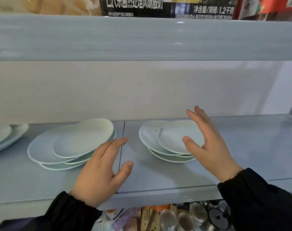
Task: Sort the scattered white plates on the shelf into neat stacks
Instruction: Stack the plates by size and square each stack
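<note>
Two loose piles of white plates lie on the pale blue shelf (250,147). The left pile (47,147) has a small plate (82,137) lying askew on larger ones. The right pile (150,135) is topped by a small plate (173,135) shifted to the right. My left hand (100,170) hovers open between the piles, its fingers close to the left pile's right edge. My right hand (208,144) is open at the right pile's right side, thumb over the top plate's rim. It holds nothing.
More white plates (3,137) lie at the far left edge of the shelf. An upper shelf board (142,39) hangs close overhead with boxes on it. Below the shelf, glass jars and packets (183,217) fill the lower level. The shelf's right part is bare.
</note>
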The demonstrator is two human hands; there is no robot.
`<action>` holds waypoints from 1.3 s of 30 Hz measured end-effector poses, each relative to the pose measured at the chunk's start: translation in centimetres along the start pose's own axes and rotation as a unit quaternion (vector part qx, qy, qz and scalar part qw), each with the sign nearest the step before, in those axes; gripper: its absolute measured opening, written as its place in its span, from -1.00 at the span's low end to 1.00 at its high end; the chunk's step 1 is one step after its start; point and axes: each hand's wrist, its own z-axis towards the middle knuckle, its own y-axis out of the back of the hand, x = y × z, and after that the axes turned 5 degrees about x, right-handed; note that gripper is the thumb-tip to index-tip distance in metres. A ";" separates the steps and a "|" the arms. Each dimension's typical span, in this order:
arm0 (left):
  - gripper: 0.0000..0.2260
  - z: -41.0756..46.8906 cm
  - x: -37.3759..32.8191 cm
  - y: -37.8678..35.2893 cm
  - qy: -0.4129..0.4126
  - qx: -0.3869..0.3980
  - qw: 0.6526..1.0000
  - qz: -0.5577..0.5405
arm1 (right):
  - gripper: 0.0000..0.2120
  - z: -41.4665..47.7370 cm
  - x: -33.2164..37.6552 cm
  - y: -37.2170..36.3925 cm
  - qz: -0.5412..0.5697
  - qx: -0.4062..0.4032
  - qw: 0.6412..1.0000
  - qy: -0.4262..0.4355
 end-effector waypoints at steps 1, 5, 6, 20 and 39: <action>-0.50 -0.6 -0.1 0.6 0.009 -0.011 1.000 0.000 | -0.39 0.2 0.5 -0.4 0.009 0.013 1.000 0.016; -0.52 -3.1 -0.8 3.3 0.077 -0.053 0.996 0.005 | -0.38 0.9 2.3 -2.4 0.058 0.067 0.994 0.065; -0.53 -3.7 -0.9 4.0 0.094 -0.062 0.994 0.008 | -0.38 1.0 2.8 -3.0 0.069 0.076 0.992 0.074; -0.56 -11.7 3.2 9.6 0.267 -0.132 0.954 0.012 | -0.31 -1.9 6.3 -11.4 0.161 0.241 0.954 0.072; -0.44 -3.9 24.4 11.7 0.261 -0.065 0.942 -0.199 | -0.47 5.6 7.6 -21.7 0.168 0.084 0.972 -0.138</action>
